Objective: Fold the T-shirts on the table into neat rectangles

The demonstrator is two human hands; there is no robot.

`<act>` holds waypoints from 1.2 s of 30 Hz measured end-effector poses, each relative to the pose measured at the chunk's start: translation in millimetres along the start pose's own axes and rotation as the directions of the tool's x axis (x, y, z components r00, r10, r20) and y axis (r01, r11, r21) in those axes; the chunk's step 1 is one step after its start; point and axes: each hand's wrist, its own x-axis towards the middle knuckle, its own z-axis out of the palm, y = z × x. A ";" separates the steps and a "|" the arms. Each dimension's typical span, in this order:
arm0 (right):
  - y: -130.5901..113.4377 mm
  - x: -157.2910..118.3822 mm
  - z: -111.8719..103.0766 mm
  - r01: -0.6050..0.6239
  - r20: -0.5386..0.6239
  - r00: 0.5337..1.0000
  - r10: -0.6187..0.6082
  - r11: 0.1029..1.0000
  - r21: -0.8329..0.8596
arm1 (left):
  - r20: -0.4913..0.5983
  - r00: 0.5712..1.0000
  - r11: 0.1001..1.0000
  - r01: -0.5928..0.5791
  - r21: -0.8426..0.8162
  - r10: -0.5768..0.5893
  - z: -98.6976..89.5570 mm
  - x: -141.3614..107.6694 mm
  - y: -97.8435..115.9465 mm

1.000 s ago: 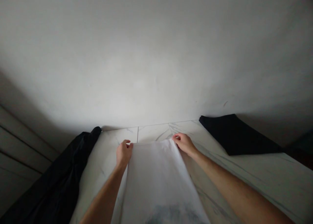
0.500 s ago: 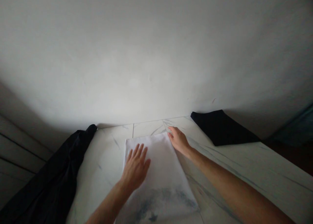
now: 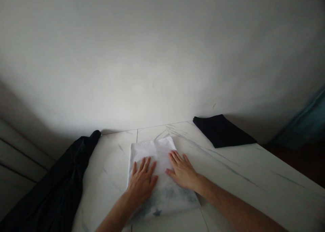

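White wall (image 3: 162,56) behind a marble-patterned counter (image 3: 236,174). Item: one folded white cloth (image 3: 152,149), a dark print (image 3: 162,201) at its near end, lying flat near the counter's far edge. Item: my left hand (image 3: 142,179) and my right hand (image 3: 181,171), side by side, palms down on the cloth, fingers (image 3: 146,166) spread open, grasping nothing. Item: one black garment (image 3: 63,178), bunched along the counter's left edge. Item: one folded black cloth (image 3: 220,132), at the far edge, right of the white cloth.

Bare left hand (image 3: 141,180), bare right hand (image 3: 181,172); long slim fingers (image 3: 177,158); bare forearms (image 3: 223,201) running off frame bottom.
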 end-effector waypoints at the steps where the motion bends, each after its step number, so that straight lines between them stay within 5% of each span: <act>1: -1.3 -1.3 -0.3 -0.014 0.007 1.000 0.014 1.000 -0.006 | -0.005 1.000 1.000 0.006 0.001 -0.006 0.2 -0.7 -2.4; 7: -10.6 6.0 -0.4 -0.134 -0.027 0.991 0.132 0.989 -0.069 | -0.065 0.998 1.000 0.006 0.016 -0.005 6.7 -4.1 -12.4; 12: -0.9 27.8 -1.2 -0.005 -0.079 0.997 -0.003 0.996 -0.090 | -0.035 0.999 1.000 -0.015 -0.022 0.014 9.7 -10.0 -12.0; 16: 9.0 43.0 2.2 -0.135 -0.097 0.987 0.127 0.987 -0.089 | -0.028 0.999 0.999 0.046 -0.009 -0.046 -2.1 4.5 -13.5; 19: 3.5 60.0 1.3 -0.018 -0.170 0.985 0.002 0.995 -0.094 | -0.064 0.996 0.998 0.061 0.007 -0.060 -15.6 32.1 -16.4; 22: -0.3 77.7 -0.8 0.111 -0.115 0.986 -0.119 0.991 -0.078 | -0.021 0.997 0.997 0.079 -0.007 -0.079 -20.1 55.3 -24.0; 26: 8.0 90.7 2.4 -0.002 -0.073 0.997 -0.004 0.997 -0.083 | 0.027 0.981 0.982 0.191 -0.007 -0.191 -10.4 64.2 -36.1; 32: 22.0 99.8 8.5 0.057 -0.119 0.991 -0.064 0.996 -0.064 | 0.012 0.957 0.957 0.289 -0.018 -0.289 -4.3 70.3 -58.2; 36: 29.0 101.5 -2.2 -0.105 -0.080 0.992 0.100 0.993 -0.063 | 0.027 0.903 0.902 0.430 -0.044 -0.429 -13.5 72.1 -73.5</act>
